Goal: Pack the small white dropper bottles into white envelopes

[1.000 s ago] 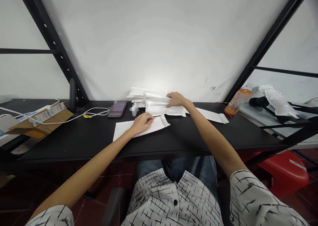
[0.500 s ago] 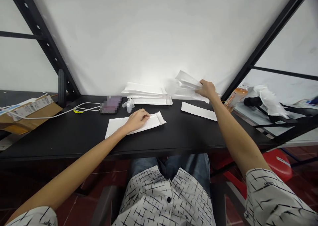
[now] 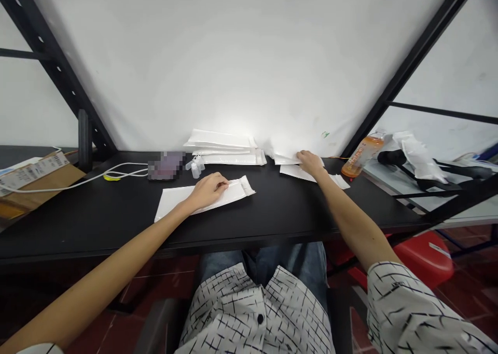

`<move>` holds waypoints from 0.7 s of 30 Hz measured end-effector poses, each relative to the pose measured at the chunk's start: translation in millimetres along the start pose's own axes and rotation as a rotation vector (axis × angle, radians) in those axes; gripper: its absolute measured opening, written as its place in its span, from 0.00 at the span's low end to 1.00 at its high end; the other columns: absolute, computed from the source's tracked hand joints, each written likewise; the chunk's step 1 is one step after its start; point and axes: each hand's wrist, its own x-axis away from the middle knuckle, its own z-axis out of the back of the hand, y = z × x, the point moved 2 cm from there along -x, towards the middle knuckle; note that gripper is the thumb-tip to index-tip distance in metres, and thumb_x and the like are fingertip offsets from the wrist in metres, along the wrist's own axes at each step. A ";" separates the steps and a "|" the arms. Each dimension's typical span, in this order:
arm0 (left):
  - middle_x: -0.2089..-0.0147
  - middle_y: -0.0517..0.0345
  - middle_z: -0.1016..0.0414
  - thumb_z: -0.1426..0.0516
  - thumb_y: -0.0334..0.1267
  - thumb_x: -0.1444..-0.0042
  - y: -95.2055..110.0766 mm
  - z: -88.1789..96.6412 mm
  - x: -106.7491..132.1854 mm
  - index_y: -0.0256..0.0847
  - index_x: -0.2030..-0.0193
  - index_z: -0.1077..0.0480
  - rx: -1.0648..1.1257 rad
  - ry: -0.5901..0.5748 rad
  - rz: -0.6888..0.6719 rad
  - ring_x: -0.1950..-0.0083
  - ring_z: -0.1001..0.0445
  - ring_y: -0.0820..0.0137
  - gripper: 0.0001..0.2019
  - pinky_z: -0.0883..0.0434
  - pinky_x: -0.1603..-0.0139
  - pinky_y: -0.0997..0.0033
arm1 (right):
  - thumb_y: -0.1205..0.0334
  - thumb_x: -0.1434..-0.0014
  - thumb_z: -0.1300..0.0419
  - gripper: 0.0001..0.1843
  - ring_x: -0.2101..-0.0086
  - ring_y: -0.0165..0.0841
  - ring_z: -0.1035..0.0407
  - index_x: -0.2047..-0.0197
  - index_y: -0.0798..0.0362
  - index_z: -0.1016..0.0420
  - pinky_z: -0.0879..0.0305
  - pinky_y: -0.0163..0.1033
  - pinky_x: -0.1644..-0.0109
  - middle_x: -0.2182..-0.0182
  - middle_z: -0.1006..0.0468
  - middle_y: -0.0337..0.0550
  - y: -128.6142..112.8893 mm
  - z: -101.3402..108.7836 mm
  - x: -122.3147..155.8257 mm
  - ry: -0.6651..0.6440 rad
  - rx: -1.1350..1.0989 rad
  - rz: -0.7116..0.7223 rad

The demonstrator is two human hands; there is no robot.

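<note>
My left hand [image 3: 210, 190] rests on a white flat packet [image 3: 239, 189] near the front of the black table. Its fingers are curled and pressed together on the packet's surface, at the upper edge. Farther back on the right, my right hand [image 3: 311, 163] is closed over the edge of a small pile of white packets [image 3: 286, 152] against the wall. Its fingertips are partly hidden by the packets. Beneath my right wrist, a white strip [image 3: 341, 181] lies flat on the table, partly covered.
Another stack of white packets [image 3: 225, 149] lies at the back middle. Small translucent bottles [image 3: 196, 167] and a blurred phone-like item [image 3: 167, 166] with a white cable [image 3: 93, 181] are left. An orange drink bottle [image 3: 362, 155] leans at right; a cardboard box [image 3: 42, 180] is far left.
My right hand has come down and slightly left, lowering the raised white packets onto the pile by the wall. My left hand stays on its packet. The view has shifted a little.
</note>
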 end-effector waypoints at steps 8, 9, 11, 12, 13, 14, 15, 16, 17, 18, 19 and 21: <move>0.56 0.53 0.22 0.50 0.42 0.39 0.6 0.5 -0.2 0.42 0.60 0.23 -0.012 -0.019 -0.005 0.56 0.25 0.63 0.15 0.31 0.54 0.63 | 0.74 0.37 0.50 0.25 0.45 0.48 0.32 0.37 0.60 0.34 0.34 0.49 0.46 0.40 0.30 0.63 -13.8 8.9 14.5 0.004 -0.070 -0.154; 0.56 0.53 0.22 0.50 0.42 0.39 0.6 0.5 -0.4 0.42 0.59 0.22 -0.013 -0.020 -0.006 0.56 0.25 0.63 0.15 0.31 0.54 0.63 | 0.71 0.36 0.50 0.25 0.46 0.49 0.31 0.36 0.60 0.34 0.34 0.50 0.47 0.40 0.30 0.64 -14.7 10.8 19.8 0.034 -0.088 -0.189; 0.56 0.52 0.22 0.50 0.42 0.39 0.4 0.6 -0.9 0.42 0.59 0.22 -0.018 -0.021 -0.005 0.56 0.25 0.62 0.15 0.30 0.54 0.63 | 0.64 0.33 0.50 0.23 0.47 0.51 0.30 0.37 0.59 0.32 0.33 0.51 0.47 0.43 0.27 0.65 -17.4 13.9 32.4 0.039 -0.125 -0.242; 0.56 0.52 0.22 0.50 0.42 0.39 0.1 0.5 -1.2 0.42 0.60 0.22 -0.022 -0.021 -0.006 0.56 0.25 0.62 0.15 0.30 0.55 0.63 | 0.60 0.32 0.49 0.23 0.47 0.51 0.29 0.38 0.59 0.30 0.33 0.51 0.47 0.44 0.25 0.64 -19.4 14.9 39.2 0.004 -0.145 -0.251; 0.57 0.52 0.22 0.50 0.42 0.40 -0.2 0.5 -1.5 0.42 0.60 0.22 -0.025 -0.021 -0.006 0.57 0.25 0.62 0.15 0.30 0.55 0.63 | 0.56 0.32 0.49 0.22 0.47 0.52 0.29 0.41 0.58 0.27 0.33 0.50 0.48 0.46 0.23 0.63 -21.8 15.7 45.8 -0.047 -0.165 -0.247; 0.57 0.53 0.22 0.49 0.42 0.40 -0.5 0.4 -1.8 0.42 0.60 0.22 -0.026 -0.020 -0.008 0.57 0.25 0.63 0.15 0.30 0.56 0.63 | 0.52 0.31 0.49 0.23 0.48 0.51 0.28 0.43 0.58 0.25 0.33 0.49 0.48 0.47 0.22 0.62 -24.5 16.7 52.2 -0.100 -0.186 -0.235; 0.57 0.53 0.22 0.49 0.41 0.40 -0.8 0.3 -1.9 0.42 0.60 0.22 -0.025 -0.018 -0.010 0.58 0.25 0.63 0.15 0.30 0.56 0.63 | 0.50 0.31 0.49 0.24 0.48 0.51 0.27 0.45 0.57 0.23 0.33 0.48 0.49 0.48 0.21 0.61 -27.2 18.1 58.1 -0.140 -0.205 -0.219; 0.57 0.53 0.22 0.49 0.41 0.40 -1.0 0.4 -2.0 0.42 0.61 0.22 -0.023 -0.014 -0.012 0.58 0.25 0.63 0.15 0.30 0.56 0.63 | 0.48 0.30 0.50 0.25 0.48 0.50 0.26 0.46 0.56 0.21 0.32 0.47 0.49 0.49 0.20 0.60 -29.9 20.0 63.3 -0.159 -0.222 -0.203; 0.57 0.53 0.22 0.49 0.41 0.40 -1.1 0.5 -2.0 0.42 0.61 0.22 -0.021 -0.009 -0.013 0.58 0.25 0.63 0.14 0.30 0.56 0.63 | 0.46 0.30 0.50 0.26 0.48 0.49 0.26 0.46 0.55 0.21 0.32 0.46 0.49 0.49 0.19 0.59 -32.5 22.4 67.7 -0.160 -0.234 -0.184; 0.57 0.53 0.22 0.49 0.41 0.40 -1.0 0.7 -1.8 0.42 0.61 0.22 -0.019 -0.005 -0.013 0.57 0.25 0.63 0.14 0.30 0.57 0.64 | 0.45 0.30 0.50 0.26 0.49 0.49 0.25 0.47 0.54 0.20 0.32 0.45 0.50 0.50 0.19 0.58 -35.0 25.0 71.5 -0.150 -0.240 -0.166; 0.56 0.53 0.22 0.49 0.41 0.40 -0.7 1.2 -1.6 0.43 0.61 0.22 -0.020 -0.002 -0.013 0.57 0.25 0.63 0.14 0.30 0.57 0.64 | 0.44 0.30 0.49 0.27 0.49 0.49 0.25 0.47 0.54 0.19 0.32 0.45 0.50 0.50 0.19 0.58 -37.4 27.8 74.7 -0.136 -0.242 -0.147; 0.55 0.53 0.23 0.50 0.41 0.39 0.9 2.6 -0.7 0.43 0.61 0.23 -0.028 0.001 -0.013 0.56 0.25 0.62 0.14 0.30 0.57 0.64 | 0.43 0.32 0.47 0.26 0.49 0.49 0.24 0.47 0.53 0.18 0.31 0.45 0.50 0.51 0.18 0.56 -41.7 32.8 80.1 -0.108 -0.247 -0.112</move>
